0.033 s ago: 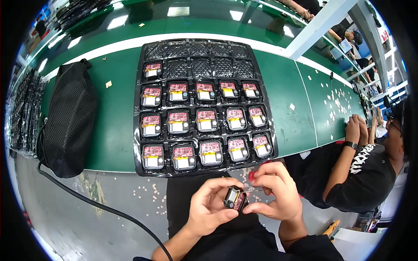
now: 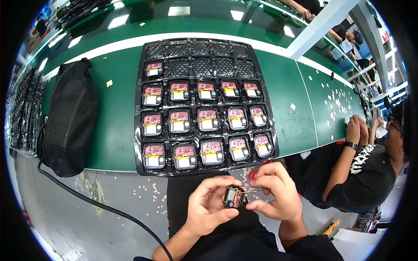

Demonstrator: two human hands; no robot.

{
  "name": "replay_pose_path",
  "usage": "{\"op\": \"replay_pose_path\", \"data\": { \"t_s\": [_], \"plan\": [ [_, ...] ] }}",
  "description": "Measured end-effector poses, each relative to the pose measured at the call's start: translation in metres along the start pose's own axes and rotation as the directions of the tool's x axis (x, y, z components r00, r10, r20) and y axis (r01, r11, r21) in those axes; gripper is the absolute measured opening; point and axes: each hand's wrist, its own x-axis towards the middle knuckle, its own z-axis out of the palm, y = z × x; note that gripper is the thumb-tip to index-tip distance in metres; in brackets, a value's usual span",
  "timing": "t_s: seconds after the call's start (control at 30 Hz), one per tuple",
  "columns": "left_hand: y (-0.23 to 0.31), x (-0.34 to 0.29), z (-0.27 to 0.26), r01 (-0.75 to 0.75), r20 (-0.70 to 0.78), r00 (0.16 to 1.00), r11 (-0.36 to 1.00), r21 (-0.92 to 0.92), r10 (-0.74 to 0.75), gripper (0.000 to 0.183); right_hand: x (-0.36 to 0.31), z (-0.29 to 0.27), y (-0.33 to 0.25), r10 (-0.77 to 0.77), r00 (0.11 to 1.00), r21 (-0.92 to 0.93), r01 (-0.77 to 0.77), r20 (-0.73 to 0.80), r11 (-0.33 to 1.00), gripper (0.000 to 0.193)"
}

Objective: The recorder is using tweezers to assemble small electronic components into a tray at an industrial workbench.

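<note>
Two bare hands meet low in the middle of the view. The left hand (image 2: 207,208) is partly closed, its thumb and curled fingers gripping a small black-cased device (image 2: 234,197) with a red circuit board. The device sits tilted at the left fingertips, its open inside showing, just left of the right hand (image 2: 278,193). That hand is half curled, its upper fingers holding a thin metal tool (image 2: 253,190), while its thumb stands apart below. The tool's tip reaches the device's right side; whether it touches the board, I cannot tell.

Beyond the hands, a black tray (image 2: 201,68) lies on the green table (image 2: 117,130), holding sixteen similar units, three full rows and one more at left. Left of it rests a black mesh bag (image 2: 72,117), with a dark cable (image 2: 104,207) curving below. At right, a co-worker (image 2: 365,174) sits along the table.
</note>
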Motion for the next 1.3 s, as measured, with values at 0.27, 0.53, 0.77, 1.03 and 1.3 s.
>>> {"op": "replay_pose_path", "data": {
  "t_s": [0.27, 0.53, 0.77, 1.03, 1.3],
  "plan": [
    [0.004, 0.001, -0.006, -0.111, 0.029, 0.994, 0.990, 0.085, 0.109, 0.059, 0.003, 0.013, -0.001, -0.154, 0.985, -0.154, 0.141, -0.080, 0.978, 0.025],
    [0.003, 0.001, -0.008, -0.115, 0.032, 0.993, 0.984, 0.138, 0.111, 0.060, 0.005, 0.016, -0.001, -0.156, 0.985, -0.159, 0.142, -0.076, 0.977, 0.025],
    [0.004, -0.001, -0.008, -0.109, 0.006, 0.994, 0.982, 0.153, 0.109, 0.059, 0.006, 0.020, 0.002, -0.161, 0.984, -0.168, 0.146, -0.081, 0.975, 0.023],
    [0.005, 0.001, -0.007, -0.117, 0.004, 0.993, 0.978, 0.174, 0.118, 0.058, 0.004, 0.020, 0.002, -0.135, 0.983, -0.167, 0.113, -0.127, 0.980, 0.024],
    [0.003, 0.000, -0.009, -0.113, 0.016, 0.994, 0.973, 0.201, 0.112, 0.057, 0.005, 0.021, 0.003, -0.153, 0.983, -0.176, 0.134, -0.101, 0.975, 0.023]
  ]
}}
